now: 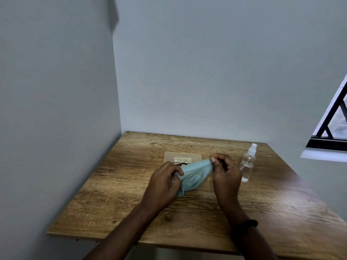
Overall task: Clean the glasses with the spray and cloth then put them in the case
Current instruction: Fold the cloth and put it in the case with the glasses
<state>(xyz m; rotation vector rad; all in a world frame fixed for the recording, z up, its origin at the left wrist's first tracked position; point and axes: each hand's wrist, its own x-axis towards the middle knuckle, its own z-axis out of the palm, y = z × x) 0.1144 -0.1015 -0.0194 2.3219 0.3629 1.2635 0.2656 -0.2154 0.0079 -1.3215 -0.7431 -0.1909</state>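
Observation:
A light blue cloth stretches between both my hands above the middle of the wooden table. My left hand pinches its left end, where a bit of the dark glasses frame shows above the cloth. My right hand grips the right end, fingers closed on cloth and frame. Most of the glasses are hidden by cloth and fingers. The tan glasses case, with white print, lies flat just behind my hands. A clear spray bottle with a white nozzle stands upright to the right of my right hand.
The table sits in a corner, with grey walls at the left and back. A window with black bars is at the right. A dark band circles my right wrist.

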